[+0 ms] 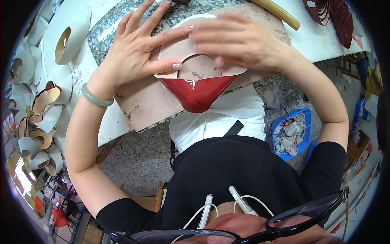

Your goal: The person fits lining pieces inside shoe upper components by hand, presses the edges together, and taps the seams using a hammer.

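Observation:
A shoe upper (197, 93) lies on a tan board (143, 103), its glossy red toe overhanging the near edge. Behind the toe the pale lining (174, 51) curves round an opening, with a few white thread ends at the toe line. My left hand (134, 53) rests over the lining's left side, fingers spread, thumb tip beside the opening. Over the right side of the lining is my right hand (248, 44), fingers stretched out and smeared by motion. Whether its fingertips press on the lining is hard to tell. I see nothing held in either hand.
A wooden handle (280, 14) lies at the board's far right corner, near dark red uppers (339, 20). White uppers (75, 34) spread along the left, with several tan-lined ones. Below the table at right stands a blue basket (307, 126) of scraps.

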`<state>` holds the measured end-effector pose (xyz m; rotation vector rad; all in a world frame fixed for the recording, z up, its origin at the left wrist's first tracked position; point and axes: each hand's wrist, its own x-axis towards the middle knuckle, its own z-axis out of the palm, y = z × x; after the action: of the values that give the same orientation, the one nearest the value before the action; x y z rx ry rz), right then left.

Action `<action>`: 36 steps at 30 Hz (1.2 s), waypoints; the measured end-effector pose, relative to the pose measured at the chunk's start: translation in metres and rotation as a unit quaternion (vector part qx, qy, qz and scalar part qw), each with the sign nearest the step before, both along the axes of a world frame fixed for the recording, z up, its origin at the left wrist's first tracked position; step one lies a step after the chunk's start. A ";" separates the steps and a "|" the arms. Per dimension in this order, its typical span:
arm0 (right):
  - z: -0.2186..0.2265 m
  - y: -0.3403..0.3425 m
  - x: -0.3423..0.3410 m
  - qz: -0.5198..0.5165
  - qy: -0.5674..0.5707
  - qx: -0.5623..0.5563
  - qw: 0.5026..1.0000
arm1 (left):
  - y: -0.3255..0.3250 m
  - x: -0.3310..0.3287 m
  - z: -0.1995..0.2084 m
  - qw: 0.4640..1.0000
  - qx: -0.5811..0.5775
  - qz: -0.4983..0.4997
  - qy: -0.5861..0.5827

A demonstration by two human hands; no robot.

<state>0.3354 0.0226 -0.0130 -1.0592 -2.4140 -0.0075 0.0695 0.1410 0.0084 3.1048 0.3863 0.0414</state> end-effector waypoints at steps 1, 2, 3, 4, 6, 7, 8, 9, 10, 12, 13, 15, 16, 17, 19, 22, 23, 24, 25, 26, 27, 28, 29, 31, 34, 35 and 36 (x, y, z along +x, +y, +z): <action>0.003 0.001 0.002 0.042 -0.038 -0.077 0.995 | 0.000 -0.001 0.000 1.000 0.000 -0.001 0.001; 0.006 0.001 0.005 0.083 -0.076 -0.153 0.982 | -0.001 -0.002 0.001 1.000 -0.002 0.008 0.001; 0.009 -0.002 0.008 0.059 -0.109 -0.162 0.979 | -0.002 -0.002 0.001 1.000 -0.004 0.016 0.001; 0.014 -0.007 0.012 0.056 -0.109 -0.162 0.979 | -0.003 -0.001 0.004 1.000 -0.005 0.013 0.000; 0.024 -0.019 0.018 0.017 -0.089 -0.233 0.968 | -0.006 0.000 0.011 1.000 0.005 0.022 0.013; 0.027 -0.031 0.020 0.024 -0.050 -0.235 0.970 | -0.006 0.001 0.011 1.000 0.007 0.023 0.013; 0.029 -0.042 0.021 0.025 -0.051 -0.232 0.971 | -0.004 0.001 0.011 1.000 0.012 0.015 0.009; 0.030 -0.056 0.020 0.033 0.002 -0.264 0.964 | -0.004 0.003 0.012 1.000 0.017 0.004 0.006; 0.030 -0.067 0.018 0.041 0.055 -0.292 0.954 | -0.003 0.003 0.014 1.000 0.021 0.001 0.004; 0.023 -0.071 -0.005 -0.007 0.107 -0.204 0.973 | -0.003 0.000 0.022 1.000 0.025 0.000 0.016; 0.023 -0.069 -0.013 -0.006 0.117 -0.158 0.980 | -0.005 0.006 0.033 0.999 0.029 -0.002 0.015; 0.020 -0.063 -0.034 -0.032 0.127 -0.031 0.991 | -0.014 0.014 0.071 0.998 -0.055 -0.031 -0.011; 0.018 -0.059 -0.044 -0.031 0.132 -0.029 0.990 | -0.029 0.015 0.087 0.996 -0.071 -0.053 -0.026; 0.018 -0.057 -0.051 -0.061 0.149 0.002 0.987 | -0.043 0.014 0.096 0.994 -0.091 -0.059 0.006; 0.009 -0.051 -0.060 -0.075 0.151 0.037 0.985 | -0.065 0.007 0.097 0.997 -0.027 -0.043 0.055; -0.015 -0.054 -0.082 -0.002 0.117 0.008 0.993 | -0.091 -0.022 0.064 0.988 0.137 -0.035 0.059; -0.012 -0.059 -0.085 0.045 0.077 -0.062 0.994 | -0.101 -0.032 0.050 0.988 0.135 -0.030 0.064; -0.008 -0.060 -0.082 0.051 0.081 -0.062 0.993 | -0.113 -0.040 0.039 0.985 0.171 -0.006 0.039; -0.005 -0.061 -0.078 0.052 0.046 -0.094 0.993 | -0.120 -0.044 0.034 0.979 0.205 0.016 0.013; -0.001 -0.062 -0.074 0.053 0.010 -0.126 0.991 | -0.124 -0.047 0.034 0.979 0.203 0.018 0.017; -0.001 -0.060 -0.069 0.052 -0.028 -0.146 0.988 | -0.128 -0.050 0.033 0.976 0.208 0.037 0.049; 0.001 -0.056 -0.063 0.055 -0.027 -0.146 0.987 | -0.130 -0.050 0.034 0.971 0.217 0.055 0.079; 0.003 -0.053 -0.054 0.052 -0.050 -0.138 0.988 | -0.131 -0.051 0.035 0.971 0.218 0.050 0.090; 0.003 -0.049 -0.035 0.033 -0.095 -0.127 0.987 | -0.126 -0.051 0.036 0.972 0.212 0.039 0.089; 0.010 -0.049 -0.016 -0.012 -0.141 -0.138 0.980 | -0.105 -0.049 0.044 0.989 0.140 0.006 0.045; 0.015 -0.048 -0.018 -0.016 -0.099 -0.072 0.992 | -0.094 -0.050 0.050 0.997 0.073 -0.013 0.004; 0.022 -0.042 -0.012 -0.015 -0.102 -0.068 0.992 | -0.081 -0.052 0.055 0.997 0.077 -0.011 0.001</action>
<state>0.3233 -0.0198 0.0095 -1.2076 -2.6119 0.0400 0.0179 0.0596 0.0638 3.2605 0.3669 0.0716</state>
